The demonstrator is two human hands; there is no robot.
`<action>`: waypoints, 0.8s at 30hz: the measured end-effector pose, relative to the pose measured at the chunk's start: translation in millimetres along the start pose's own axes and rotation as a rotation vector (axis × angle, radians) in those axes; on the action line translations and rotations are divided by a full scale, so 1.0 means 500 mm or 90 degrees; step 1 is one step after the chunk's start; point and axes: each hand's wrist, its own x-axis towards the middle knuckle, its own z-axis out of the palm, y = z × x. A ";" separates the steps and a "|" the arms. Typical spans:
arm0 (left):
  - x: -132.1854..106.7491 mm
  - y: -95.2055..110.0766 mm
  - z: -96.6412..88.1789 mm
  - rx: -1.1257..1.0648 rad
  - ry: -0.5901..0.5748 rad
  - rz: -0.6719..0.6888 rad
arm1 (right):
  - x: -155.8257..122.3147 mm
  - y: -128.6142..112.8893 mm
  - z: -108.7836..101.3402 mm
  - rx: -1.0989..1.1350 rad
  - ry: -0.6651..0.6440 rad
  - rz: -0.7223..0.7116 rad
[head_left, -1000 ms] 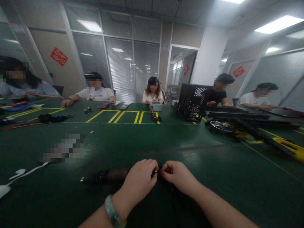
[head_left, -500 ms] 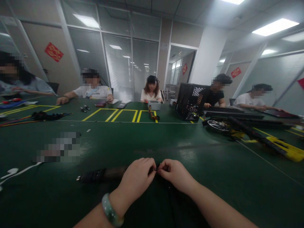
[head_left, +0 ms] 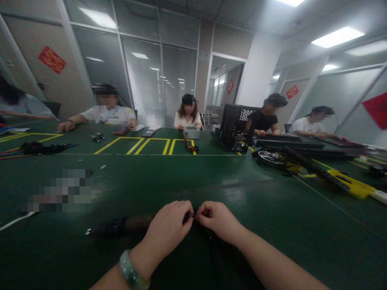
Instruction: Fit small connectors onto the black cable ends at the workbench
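Note:
A dark electric screwdriver (head_left: 127, 226) lies across the near part of the green table, its metal tip pointing left. Over its right end is my left hand (head_left: 169, 221), closed with thumb and fingers curled together. A tiny shiny metal bit shows at those fingertips. My right hand (head_left: 220, 221) is pinched closed just beside it, fingertips almost touching the left ones. What the right fingers hold is too dark and small to make out. Below that hand a thin dark cord (head_left: 213, 257) runs toward me, hard to see against the table. A green bangle (head_left: 131, 270) circles my left wrist.
A black computer case (head_left: 237, 127) and a grey power supply (head_left: 192, 133) with bundled wires stand across the table. Yellow-and-black equipment (head_left: 341, 179) lies at right, dark cables (head_left: 39, 148) at left. A blurred-out object (head_left: 60, 193) with a white cord is nearer. Several people sit opposite.
The whole view has shifted slightly, so the scene and both hands appear farther left. Both hands keep the same pinched pose, fingertips close together.

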 end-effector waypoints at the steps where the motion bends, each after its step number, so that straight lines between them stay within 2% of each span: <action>1: 0.000 0.000 0.000 0.001 0.001 0.004 | 0.001 0.003 0.001 -0.002 0.003 0.002; 24: -0.002 -0.006 0.001 0.002 -0.001 0.027 | 0.002 0.003 -0.003 0.007 -0.017 0.001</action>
